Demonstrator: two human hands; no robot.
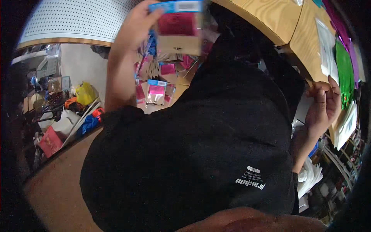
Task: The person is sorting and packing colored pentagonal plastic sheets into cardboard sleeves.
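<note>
A flat packet with a blue header, a pink panel and a tan lower part is pinched in my left hand at the top of the view. The packet looks slightly blurred. Below it, more packets of the same sort lie in a loose pile, and one blue-topped packet shows plainly. Off to the right, my right hand is raised beside the wooden table's edge, its fingers loosely bent and apart. I see nothing held in it.
A wooden table runs along the upper right, with green bags and clear sleeves on its far side. White perforated board stands upper left. A yellow bag and mixed clutter lie at left. White bags sit lower right.
</note>
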